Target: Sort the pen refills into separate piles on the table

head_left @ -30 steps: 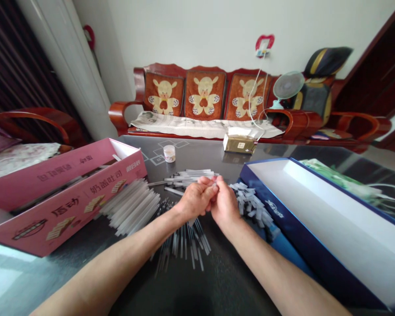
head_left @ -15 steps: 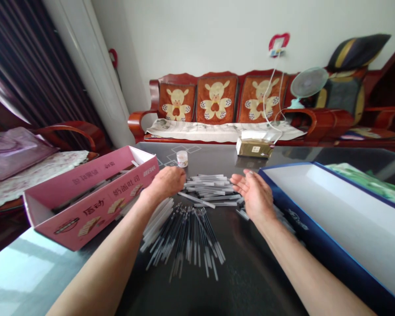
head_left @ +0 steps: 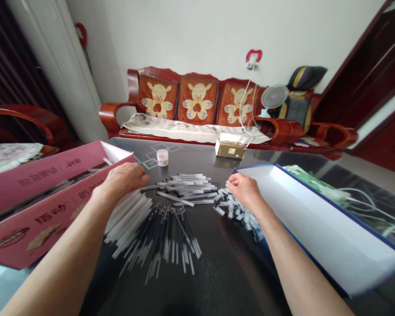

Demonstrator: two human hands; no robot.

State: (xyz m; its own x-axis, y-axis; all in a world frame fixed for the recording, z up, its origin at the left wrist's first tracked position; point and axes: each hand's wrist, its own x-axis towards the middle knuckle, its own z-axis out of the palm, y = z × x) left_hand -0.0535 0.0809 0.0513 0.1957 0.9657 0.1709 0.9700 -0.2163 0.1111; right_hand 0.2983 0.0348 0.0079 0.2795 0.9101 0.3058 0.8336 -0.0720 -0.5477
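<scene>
My left hand (head_left: 127,177), its fingers curled together, is above the far end of a bundle of translucent pen barrels (head_left: 128,219). Whatever it may hold is hidden. At the near edge of the pile of small clear and black pen caps (head_left: 238,210), my right hand (head_left: 245,188) has thumb and fingers pinched; a pale bit shows at the tips, too small to name. Between the hands lies a heap of white pen pieces with dark ends (head_left: 187,186). Dark ink refills (head_left: 164,232) are fanned out nearer to me.
A pink box (head_left: 59,206) stands at left and a blue-rimmed white box (head_left: 312,224) at right. Behind are a small white tub (head_left: 162,158) and a tissue box (head_left: 229,149) on the dark table (head_left: 217,272). A wooden sofa (head_left: 197,131) stands beyond.
The view has turned right. My right hand has gone from fingers spread to a pinch over the caps, and more of the cap pile shows. My left hand stays curled.
</scene>
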